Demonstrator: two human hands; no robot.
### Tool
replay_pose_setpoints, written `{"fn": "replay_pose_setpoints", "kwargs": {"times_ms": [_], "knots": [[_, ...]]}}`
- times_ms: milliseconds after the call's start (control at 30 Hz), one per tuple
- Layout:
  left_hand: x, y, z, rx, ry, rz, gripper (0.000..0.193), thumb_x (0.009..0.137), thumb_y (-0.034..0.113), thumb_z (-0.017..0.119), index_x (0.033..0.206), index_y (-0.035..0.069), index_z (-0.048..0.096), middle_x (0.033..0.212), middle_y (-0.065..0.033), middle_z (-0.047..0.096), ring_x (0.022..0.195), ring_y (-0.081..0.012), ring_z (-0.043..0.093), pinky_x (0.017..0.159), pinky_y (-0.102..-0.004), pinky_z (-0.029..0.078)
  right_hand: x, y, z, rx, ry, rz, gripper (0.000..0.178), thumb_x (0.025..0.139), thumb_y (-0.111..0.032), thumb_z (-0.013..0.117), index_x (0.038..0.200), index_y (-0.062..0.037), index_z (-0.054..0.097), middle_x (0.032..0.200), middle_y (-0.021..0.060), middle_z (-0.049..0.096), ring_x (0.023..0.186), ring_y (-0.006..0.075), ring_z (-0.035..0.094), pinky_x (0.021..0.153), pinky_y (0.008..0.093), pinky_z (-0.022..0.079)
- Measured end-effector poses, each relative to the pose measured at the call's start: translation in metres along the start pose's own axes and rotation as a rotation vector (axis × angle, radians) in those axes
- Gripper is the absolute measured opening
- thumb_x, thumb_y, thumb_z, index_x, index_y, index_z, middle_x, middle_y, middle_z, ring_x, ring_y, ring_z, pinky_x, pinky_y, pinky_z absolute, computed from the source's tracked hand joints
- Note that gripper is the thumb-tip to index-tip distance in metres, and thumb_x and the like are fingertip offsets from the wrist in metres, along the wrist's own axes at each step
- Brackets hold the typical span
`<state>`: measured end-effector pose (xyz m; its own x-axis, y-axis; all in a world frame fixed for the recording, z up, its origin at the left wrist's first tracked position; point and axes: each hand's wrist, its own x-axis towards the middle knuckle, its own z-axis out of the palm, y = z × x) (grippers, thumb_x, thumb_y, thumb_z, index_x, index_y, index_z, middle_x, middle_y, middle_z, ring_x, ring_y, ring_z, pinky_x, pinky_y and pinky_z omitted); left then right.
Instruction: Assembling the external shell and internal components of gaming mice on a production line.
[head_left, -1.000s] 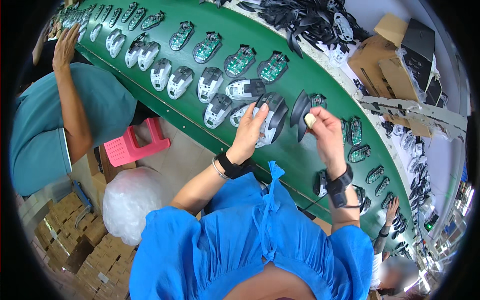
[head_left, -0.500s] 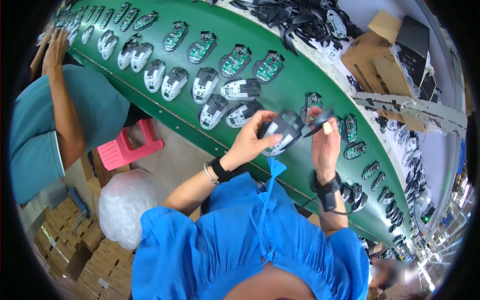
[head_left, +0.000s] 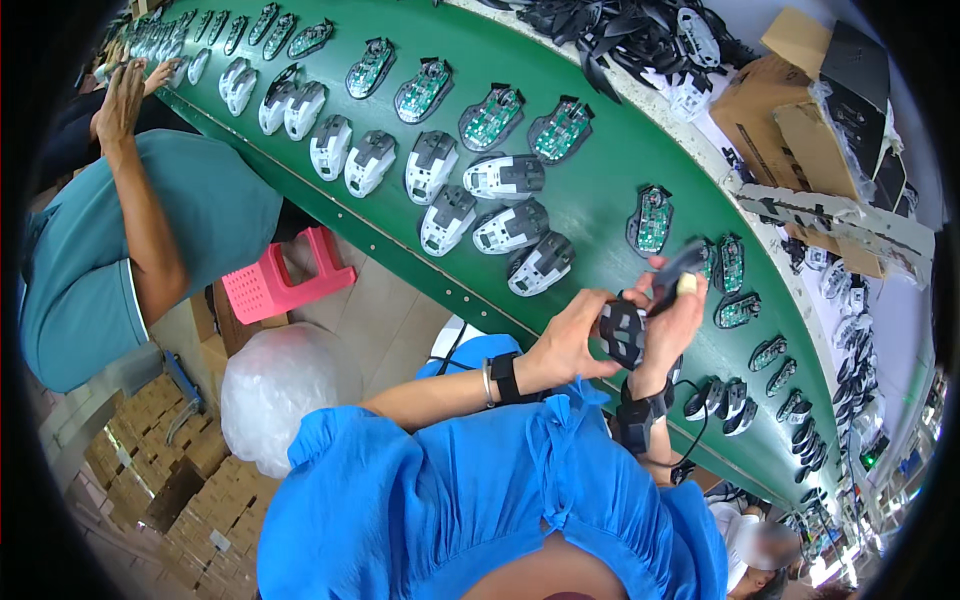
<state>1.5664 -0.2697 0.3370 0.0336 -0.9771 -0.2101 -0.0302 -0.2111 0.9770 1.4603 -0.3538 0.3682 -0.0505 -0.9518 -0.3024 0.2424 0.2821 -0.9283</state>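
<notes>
My left hand has its fingers and thumb closed around a small dark mouse part with pale grey patches. Close against it is my right hand, gripping a curved black mouse cover piece, blurred by motion. A pale finger cot covers one right fingertip. Left of my hands, a white-and-grey mouse shell lies on the green bench beside several similar ones. Beyond my right hand sits a mouse base with a green circuit board.
Rows of mouse shells and circuit-board bases run along the bench. Black parts heap at the far edge near a cardboard box. A co-worker's arm is at left, near a pink stool and a plastic bag.
The mouse shell from my left hand now lies on the bench. My left hand has moved right, next to my right hand, and holds a dark mouse part. My view has shifted slightly.
</notes>
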Motion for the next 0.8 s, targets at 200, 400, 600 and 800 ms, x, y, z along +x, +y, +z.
{"fn": "replay_pose_setpoints", "kwargs": {"times_ms": [200, 400, 600, 800], "knots": [[0.013, -0.011, 0.0, 0.316, -0.096, 0.102, 0.077, 0.06, 0.031, 0.083, 0.118, -0.002, 0.045, 0.105, -0.02, 0.053, 0.091, -0.0375, 0.058, 0.078, -0.0444, 0.048, 0.021, 0.01, -0.044, 0.011, 0.153, -0.114, 0.022, 0.098, -0.015, 0.035, 0.109, -0.0023, 0.05, 0.098, 0.0112, 0.061, 0.083, 0.0181, 0.061, 0.08, 0.0359, 0.054], [0.045, -0.057, 0.05, 0.636, -0.294, 0.037, 0.08, 0.061, 0.041, 0.081, 0.119, -0.003, 0.048, 0.102, -0.0192, 0.06, 0.092, -0.0355, 0.06, 0.077, -0.0437, 0.049, 0.014, 0.012, -0.069, -0.205, 0.044, -0.2, 0.009, 0.095, -0.009, 0.051, 0.102, -0.0053, 0.056, 0.088, -0.0008, 0.058, 0.076, 0.0078, 0.052, 0.069, 0.0248, 0.043], [0.035, -0.052, 0.012, 0.734, -0.156, 0.245, 0.069, 0.066, 0.044, 0.078, 0.112, -0.002, 0.055, 0.106, -0.0193, 0.055, 0.091, -0.0353, 0.055, 0.08, -0.0445, 0.045, 0.01, 0.03, -0.045, 0.001, -0.077, 0.02, 0.007, 0.089, -0.003, 0.062, 0.095, -0.0049, 0.058, 0.082, -0.0043, 0.056, 0.071, 0.003, 0.048, 0.066, 0.0199, 0.041], [0.023, -0.075, -0.054, 1.04, 0.268, 0.199, 0.067, 0.065, 0.028, 0.081, 0.115, -0.004, 0.05, 0.108, -0.0185, 0.051, 0.098, -0.0351, 0.05, 0.081, -0.044, 0.044, 0.016, 0.029, -0.027, 0.035, -0.218, 0.156, 0.008, 0.088, -0.003, 0.063, 0.092, -0.0062, 0.058, 0.077, -0.0065, 0.054, 0.065, 0.0009, 0.046, 0.063, 0.0164, 0.038]]}}
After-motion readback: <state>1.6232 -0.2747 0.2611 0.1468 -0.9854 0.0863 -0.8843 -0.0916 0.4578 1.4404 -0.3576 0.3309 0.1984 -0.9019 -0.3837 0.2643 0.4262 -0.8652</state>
